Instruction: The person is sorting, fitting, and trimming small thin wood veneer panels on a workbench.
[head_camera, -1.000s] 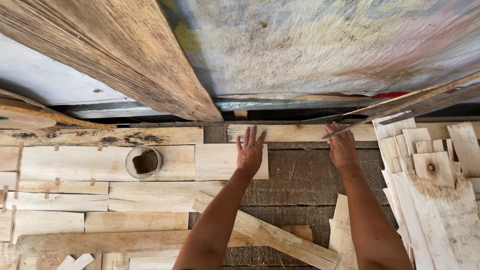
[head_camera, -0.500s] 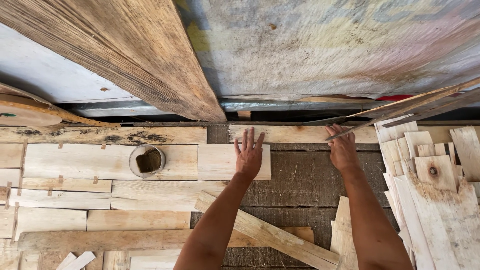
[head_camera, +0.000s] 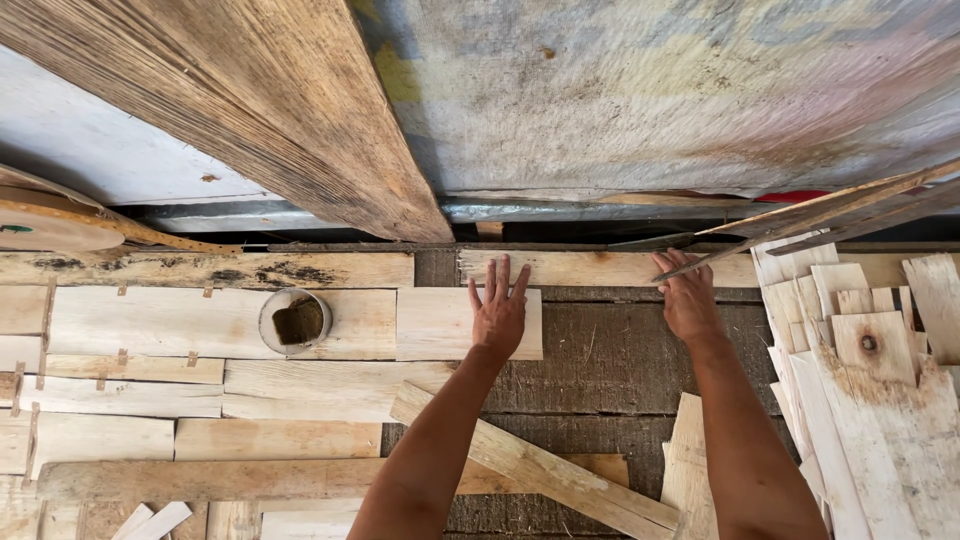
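**Carefully, two flat hands on thin wood pieces**

Both hands lie open and flat, and neither one grips anything. The left hand rests with spread fingers on a short pale board, with its fingertips reaching the long strip that lies just beyond it, along the far edge of the work surface. The right hand presses on the right part of this same strip, with its fingers near the end of some thin slats that lean in from the far right.

To the left of the short board there is a small round tin, standing on a wider board among rows of pale boards already laid side by side. Near the person, a loose batten lies diagonally over the dark base. On the right, a pile of thin offcuts is stacked loosely.

In my judgement, the main risk is that the strip slides out of line, because it is only held by flat palms and nothing clamps it. Rough edges could also give splinters to the bare fingers. The leaning slats are close to the right hand, so a small push could bring them down, and the forearm could catch the diagonal batten.
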